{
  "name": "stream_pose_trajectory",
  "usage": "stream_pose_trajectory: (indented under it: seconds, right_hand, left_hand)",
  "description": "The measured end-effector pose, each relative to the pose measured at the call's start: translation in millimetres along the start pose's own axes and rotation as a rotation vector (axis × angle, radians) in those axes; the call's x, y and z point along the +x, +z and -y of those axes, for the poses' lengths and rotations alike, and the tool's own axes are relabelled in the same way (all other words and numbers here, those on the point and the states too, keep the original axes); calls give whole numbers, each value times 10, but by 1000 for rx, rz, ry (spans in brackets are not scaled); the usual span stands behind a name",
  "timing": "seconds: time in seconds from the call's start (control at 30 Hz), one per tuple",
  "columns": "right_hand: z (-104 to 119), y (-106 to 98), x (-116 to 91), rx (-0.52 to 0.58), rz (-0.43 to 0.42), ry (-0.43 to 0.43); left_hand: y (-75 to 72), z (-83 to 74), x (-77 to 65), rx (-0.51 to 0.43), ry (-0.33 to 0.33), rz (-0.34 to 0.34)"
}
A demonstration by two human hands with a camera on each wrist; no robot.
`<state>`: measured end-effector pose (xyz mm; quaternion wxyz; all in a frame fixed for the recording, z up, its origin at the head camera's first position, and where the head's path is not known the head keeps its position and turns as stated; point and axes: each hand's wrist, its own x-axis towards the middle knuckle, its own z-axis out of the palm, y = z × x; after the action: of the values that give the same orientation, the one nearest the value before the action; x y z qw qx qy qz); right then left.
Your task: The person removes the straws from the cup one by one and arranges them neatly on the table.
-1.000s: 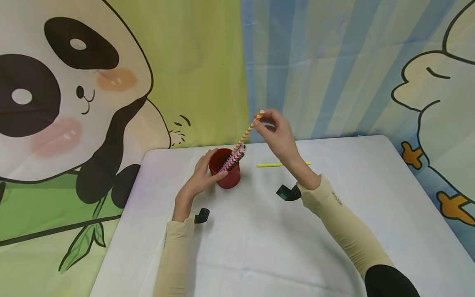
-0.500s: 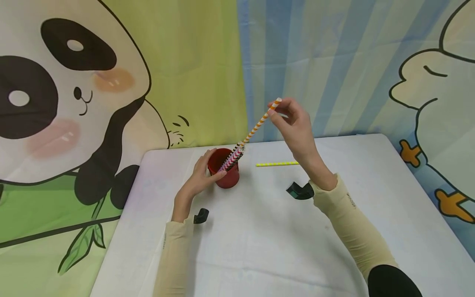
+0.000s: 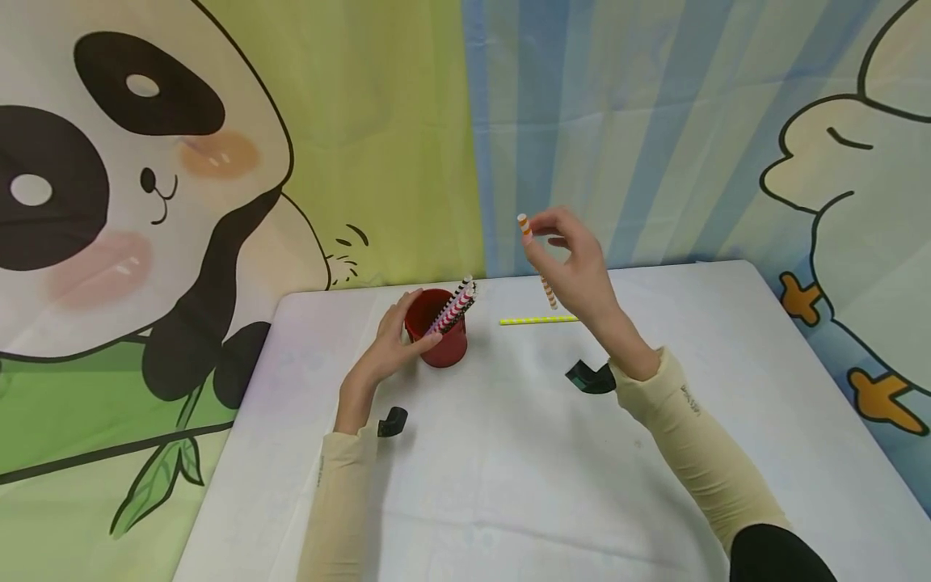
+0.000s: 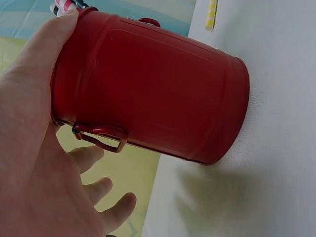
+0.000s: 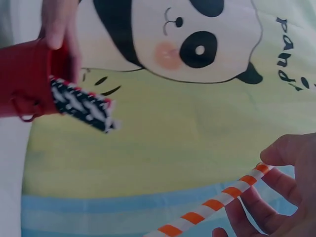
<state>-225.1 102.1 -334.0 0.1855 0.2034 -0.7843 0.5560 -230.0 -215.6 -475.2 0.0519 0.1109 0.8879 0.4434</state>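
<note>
My left hand (image 3: 387, 347) holds the small red metal bucket (image 4: 158, 89) at its rim, thumb on the near side and the other fingers round the far side. The bucket stands on the table; a small wire handle (image 4: 106, 138) shows on its side. Several patterned paper straws (image 3: 457, 305) lean out of it to the right, some black and white, some pink or red. Up in the air to the right of the bucket, my right hand (image 3: 578, 271) pinches an orange-and-white striped paper straw (image 5: 215, 204) near its top end, and the straw hangs down at a slant.
A yellow straw with pale marks (image 3: 534, 321) lies on the white-covered table (image 3: 494, 477) below the right hand. Behind the table hangs a printed cloth (image 3: 393, 137) with a panda and stripes. Black camera mounts (image 3: 591, 377) sit at both wrists.
My right hand has drawn the orange-striped straw up and rightward out of the bucket, and the straw has swung to point down. My left hand stays on the bucket.
</note>
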Motion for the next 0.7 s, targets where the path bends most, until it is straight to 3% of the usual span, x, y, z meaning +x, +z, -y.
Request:
stream_pose_trajectory:
  seconds: [0.53,0.7]
  right_hand:
    - [-553,327,-284,-490,225,-177]
    - [-728,440,-435,-617,307,-172]
  left_hand:
    - [-3,-10,5,-7,-2,1]
    - [2,-3,6,-8,-3,2]
